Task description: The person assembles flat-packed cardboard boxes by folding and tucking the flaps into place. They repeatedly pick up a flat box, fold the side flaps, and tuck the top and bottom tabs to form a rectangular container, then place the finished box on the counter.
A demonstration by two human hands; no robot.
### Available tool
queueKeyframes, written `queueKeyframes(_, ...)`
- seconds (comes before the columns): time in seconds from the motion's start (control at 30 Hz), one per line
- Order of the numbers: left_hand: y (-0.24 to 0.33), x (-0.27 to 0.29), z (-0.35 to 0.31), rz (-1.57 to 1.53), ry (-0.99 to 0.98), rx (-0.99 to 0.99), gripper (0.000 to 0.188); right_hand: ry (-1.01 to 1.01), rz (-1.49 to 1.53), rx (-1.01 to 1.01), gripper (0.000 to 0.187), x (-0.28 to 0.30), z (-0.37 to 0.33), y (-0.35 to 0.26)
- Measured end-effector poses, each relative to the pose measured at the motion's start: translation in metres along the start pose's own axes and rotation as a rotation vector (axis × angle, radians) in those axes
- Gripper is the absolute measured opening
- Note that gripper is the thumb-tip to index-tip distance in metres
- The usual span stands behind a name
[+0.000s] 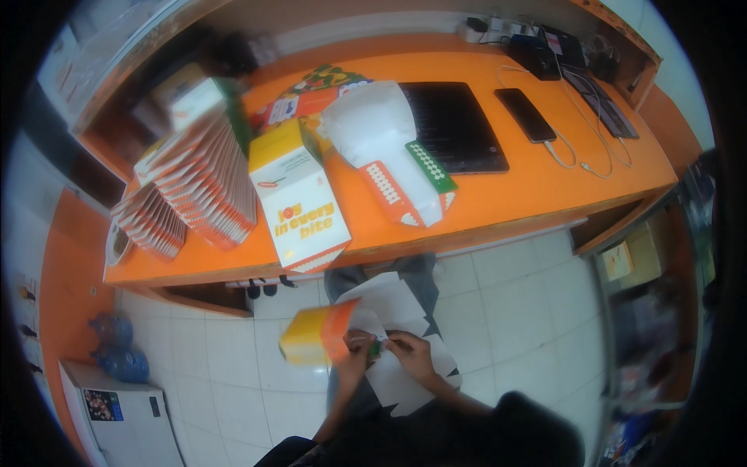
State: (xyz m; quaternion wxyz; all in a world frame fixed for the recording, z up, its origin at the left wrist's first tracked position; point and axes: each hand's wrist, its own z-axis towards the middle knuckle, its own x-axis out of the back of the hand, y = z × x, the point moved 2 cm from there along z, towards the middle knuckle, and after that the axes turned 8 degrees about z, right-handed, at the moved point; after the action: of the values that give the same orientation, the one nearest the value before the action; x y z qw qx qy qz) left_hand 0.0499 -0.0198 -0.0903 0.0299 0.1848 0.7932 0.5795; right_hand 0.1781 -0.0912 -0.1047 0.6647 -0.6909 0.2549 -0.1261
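On my lap lies a partly folded cardboard food box (313,333), yellow and orange outside, its white inner panels spread over my thighs. My left hand (356,352) pinches it at the orange side, near a small green patch. Fingers of my right hand (412,356) are closed on the same edge, close to the left fingertips. Exactly how the flaps meet there is hidden by the fingers. Ahead on the desk, an unfolded box blank (420,191) with orange and green patterned flaps lies white side up, partly over a black laptop (463,128).
The orange desk (576,194) holds a standing white and yellow box (299,210) near its front edge, and stacks of nested boxes (206,183) at left. A phone (525,115) with a cable lies at right. Blue water bottles (120,362) and a small fridge (128,420) stand lower left.
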Motion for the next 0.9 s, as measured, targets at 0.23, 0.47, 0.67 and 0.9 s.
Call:
queueKeyframes(0.23,0.012,0.002,0.006,0.020,-0.032,0.115,0.020,-0.073,-0.031,-0.077,0.016,0.003,0.006,0.004)
queueKeyframes(0.47,0.005,0.004,0.004,0.069,-0.010,0.051,0.021,-0.275,-0.015,0.006,0.016,0.003,0.005,0.006)
queueKeyframes(0.67,-0.002,0.006,0.006,-0.085,-0.159,0.113,0.030,-0.284,-0.033,-0.026,0.012,0.004,0.012,0.006)
queueKeyframes(0.9,-0.012,0.012,0.000,-0.120,-0.179,0.162,0.030,-0.213,-0.144,-0.026,0.011,0.005,0.014,0.005)
